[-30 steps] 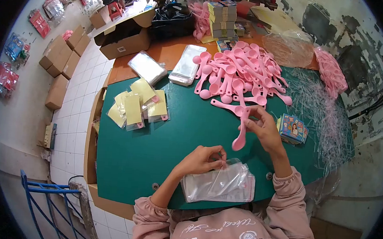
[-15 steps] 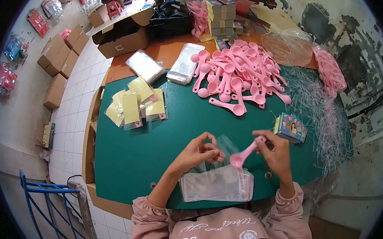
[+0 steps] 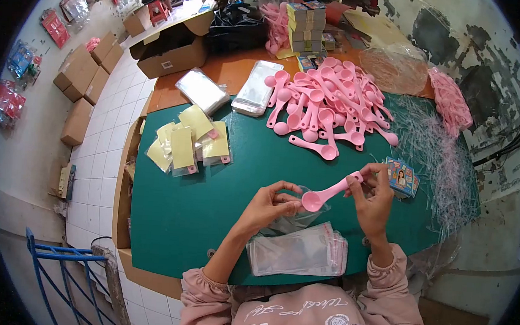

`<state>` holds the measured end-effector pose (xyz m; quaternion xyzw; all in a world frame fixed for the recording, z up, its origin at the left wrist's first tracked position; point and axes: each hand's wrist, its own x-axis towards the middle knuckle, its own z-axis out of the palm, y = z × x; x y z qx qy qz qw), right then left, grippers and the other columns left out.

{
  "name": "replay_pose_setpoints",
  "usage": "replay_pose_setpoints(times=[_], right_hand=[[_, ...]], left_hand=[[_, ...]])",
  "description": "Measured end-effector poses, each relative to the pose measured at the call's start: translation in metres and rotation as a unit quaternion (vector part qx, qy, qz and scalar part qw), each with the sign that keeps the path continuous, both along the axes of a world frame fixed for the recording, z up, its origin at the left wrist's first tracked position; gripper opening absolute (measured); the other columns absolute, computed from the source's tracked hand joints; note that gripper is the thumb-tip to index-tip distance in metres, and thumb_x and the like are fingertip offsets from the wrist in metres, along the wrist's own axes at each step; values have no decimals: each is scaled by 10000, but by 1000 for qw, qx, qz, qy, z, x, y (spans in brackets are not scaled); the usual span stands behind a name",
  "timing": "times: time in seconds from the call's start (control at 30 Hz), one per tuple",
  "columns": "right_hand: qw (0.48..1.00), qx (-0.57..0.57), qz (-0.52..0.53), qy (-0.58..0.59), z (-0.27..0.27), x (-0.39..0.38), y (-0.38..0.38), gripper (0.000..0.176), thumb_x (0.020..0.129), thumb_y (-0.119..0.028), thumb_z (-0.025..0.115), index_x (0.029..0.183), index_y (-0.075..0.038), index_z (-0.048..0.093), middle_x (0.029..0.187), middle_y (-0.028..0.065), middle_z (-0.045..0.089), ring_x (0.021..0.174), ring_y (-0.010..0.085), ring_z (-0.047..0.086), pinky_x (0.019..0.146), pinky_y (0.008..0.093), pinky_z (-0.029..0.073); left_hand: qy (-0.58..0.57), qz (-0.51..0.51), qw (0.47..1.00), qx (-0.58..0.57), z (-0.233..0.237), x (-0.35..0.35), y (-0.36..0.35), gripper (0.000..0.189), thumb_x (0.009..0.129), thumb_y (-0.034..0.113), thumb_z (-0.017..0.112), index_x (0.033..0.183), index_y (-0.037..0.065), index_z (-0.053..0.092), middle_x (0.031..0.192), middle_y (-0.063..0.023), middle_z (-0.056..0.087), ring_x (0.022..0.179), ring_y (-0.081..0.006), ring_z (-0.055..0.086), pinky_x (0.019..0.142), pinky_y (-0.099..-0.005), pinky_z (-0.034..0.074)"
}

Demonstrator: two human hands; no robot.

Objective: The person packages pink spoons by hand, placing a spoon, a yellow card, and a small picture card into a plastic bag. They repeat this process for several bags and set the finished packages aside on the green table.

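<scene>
My right hand (image 3: pixel 373 196) pinches the handle end of a pink measuring spoon (image 3: pixel 332 191), its bowl pointing left. My left hand (image 3: pixel 274 207) grips a clear plastic bag (image 3: pixel 292 221), and the spoon's bowl is at the bag's upper edge, close to my left fingertips. Whether the bowl is inside the bag I cannot tell. Below my hands a stack of clear bags (image 3: pixel 293 252) lies at the table's near edge. Just beyond my right hand sits a stack of blue printed cards (image 3: pixel 401 178).
A pile of pink spoons (image 3: pixel 329 101) covers the far middle of the green table (image 3: pixel 242 161). Filled packets with yellow cards (image 3: pixel 183 148) lie at left, bundled clear bags (image 3: pixel 256 88) behind them. Shredded plastic strands (image 3: pixel 441 167) spread at right. An open carton (image 3: pixel 174 55) stands far left.
My right hand has moved up and the spoon's bowl has shifted left and up, to the bag near my left fingers. The view has shifted slightly.
</scene>
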<state>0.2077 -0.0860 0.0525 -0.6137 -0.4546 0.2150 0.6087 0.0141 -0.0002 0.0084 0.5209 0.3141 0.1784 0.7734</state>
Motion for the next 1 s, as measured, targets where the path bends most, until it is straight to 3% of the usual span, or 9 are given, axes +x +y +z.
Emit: replay_pose_setpoints(times=[0.37,0.47,0.53,0.63,0.7,0.77,0.83,0.93,1.0], right_hand=[[988,-69,140,13,-1,-7,8,176,863,-138,568,899,10,480,745,93,606,618,115,587,559,233,481],[979,-50,197,-19,-1,-6,6,312,886,-303,525,873,8,544,857,102,609,793,167,588,686,293,483],[943,21,240,-229,4,-9,6,437,885,-435,455,898,-24,604,1011,107,584,1005,218,511,823,356,433],[948,6,282,-144,11,2,-1,439,869,-462,455,957,-65,621,1167,121,511,1117,235,420,890,379,384],[960,-64,183,-204,20,37,-8,394,858,-408,499,1022,-70,618,1129,133,519,1084,251,457,869,385,402],[973,-153,-69,-156,15,73,-15,362,845,-328,536,1027,-22,603,1039,161,531,1009,279,512,834,384,416],[858,-244,-266,-365,-29,131,-31,336,832,-262,552,1014,17,591,886,170,550,861,311,573,747,388,449],[851,-373,-211,-304,-43,157,-42,324,821,-254,568,975,30,580,851,186,559,772,315,580,693,391,451],[868,-326,-238,-290,-44,158,-43,313,818,-253,572,955,29,575,829,184,571,755,318,579,678,395,450]], left_hand=[[7,-102,992,79,0,4,2,340,915,260,482,1074,-27,573,879,-63,629,797,-86,559,726,-215,450],[-4,-99,994,51,23,7,2,364,926,289,458,1024,-32,600,861,-54,626,788,-79,549,727,-210,446],[-6,-80,995,61,29,9,5,367,925,290,461,1010,-37,604,859,-53,626,787,-77,548,730,-206,445],[-20,-91,991,96,32,9,10,370,921,286,467,998,-50,601,874,-71,630,812,-93,570,730,-214,458],[-85,-35,993,69,42,7,10,372,917,286,472,991,-55,599,894,-102,635,828,-122,590,725,-233,478],[-75,-25,994,77,39,1,16,369,916,285,474,1003,-52,596,907,-117,635,828,-135,598,720,-243,486],[-68,-13,994,86,36,-3,21,365,915,283,476,1015,-48,593,920,-133,635,828,-148,606,716,-253,494],[-58,-5,996,72,33,-3,24,366,913,287,477,1038,-39,586,942,-148,636,835,-161,616,721,-259,500],[-43,-4,996,78,34,-3,24,365,913,288,478,1050,-34,583,940,-150,637,842,-168,620,726,-269,503]])
